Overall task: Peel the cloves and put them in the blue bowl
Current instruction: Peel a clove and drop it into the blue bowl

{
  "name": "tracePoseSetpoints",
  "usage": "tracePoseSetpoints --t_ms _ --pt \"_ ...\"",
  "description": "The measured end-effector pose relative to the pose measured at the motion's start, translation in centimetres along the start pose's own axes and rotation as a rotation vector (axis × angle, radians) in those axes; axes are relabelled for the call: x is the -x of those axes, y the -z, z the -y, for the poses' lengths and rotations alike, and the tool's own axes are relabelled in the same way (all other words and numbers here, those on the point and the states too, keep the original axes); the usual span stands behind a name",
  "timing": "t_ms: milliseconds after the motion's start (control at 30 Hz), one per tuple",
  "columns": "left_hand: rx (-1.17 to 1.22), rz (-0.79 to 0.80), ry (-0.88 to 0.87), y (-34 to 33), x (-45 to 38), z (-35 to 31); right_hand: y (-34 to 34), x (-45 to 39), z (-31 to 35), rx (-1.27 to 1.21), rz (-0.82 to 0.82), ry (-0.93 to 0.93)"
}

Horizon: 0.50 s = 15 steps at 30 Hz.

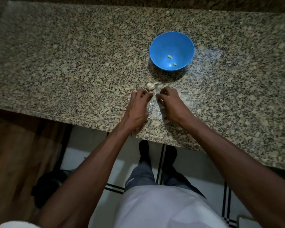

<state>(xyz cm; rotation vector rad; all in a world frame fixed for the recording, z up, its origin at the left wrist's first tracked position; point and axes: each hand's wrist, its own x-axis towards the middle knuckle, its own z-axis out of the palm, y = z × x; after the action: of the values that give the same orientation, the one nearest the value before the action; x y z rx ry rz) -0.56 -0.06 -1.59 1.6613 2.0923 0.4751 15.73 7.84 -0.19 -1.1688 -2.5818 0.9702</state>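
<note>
Nearer the person than the garlic bulb (150, 86) on the granite counter (72, 63), the left hand (138, 106) and right hand (169, 102) meet fingertip to fingertip, fingers curled; they seem to pinch a clove between them, too small to see. Peeling looks underway, with skin flakes (152, 106) below the bulb. Beyond the bulb, the blue bowl (171, 50) holds 2 peeled cloves (170, 57); next, strip the skin and carry the clove there.

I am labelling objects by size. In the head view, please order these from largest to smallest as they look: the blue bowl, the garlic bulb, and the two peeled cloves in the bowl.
1. blue bowl
2. garlic bulb
3. larger peeled clove
4. smaller peeled clove
</note>
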Motion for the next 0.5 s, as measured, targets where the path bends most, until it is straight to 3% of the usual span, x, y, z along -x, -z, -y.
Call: tracePoseSetpoints --t_ms 133,300,367,500 --pt "0.068 -0.041 0.010 -0.1 2.7 0.0 0.3 2.6 0.4 -0.029 0.068 0.088" --pt "0.005 -0.145 0.245 1.1 4.0 1.2 0.8 4.0 -1.2 -0.050 -0.180 -0.110" --pt "-0.015 -0.102 0.318 1.2 4.2 0.6 -0.3 4.7 -0.1 -0.057 -0.156 -0.162" --pt "0.185 -0.004 0.202 0.2 4.5 -2.1 -3.7 5.0 4.3 -0.104 -0.134 -0.117"
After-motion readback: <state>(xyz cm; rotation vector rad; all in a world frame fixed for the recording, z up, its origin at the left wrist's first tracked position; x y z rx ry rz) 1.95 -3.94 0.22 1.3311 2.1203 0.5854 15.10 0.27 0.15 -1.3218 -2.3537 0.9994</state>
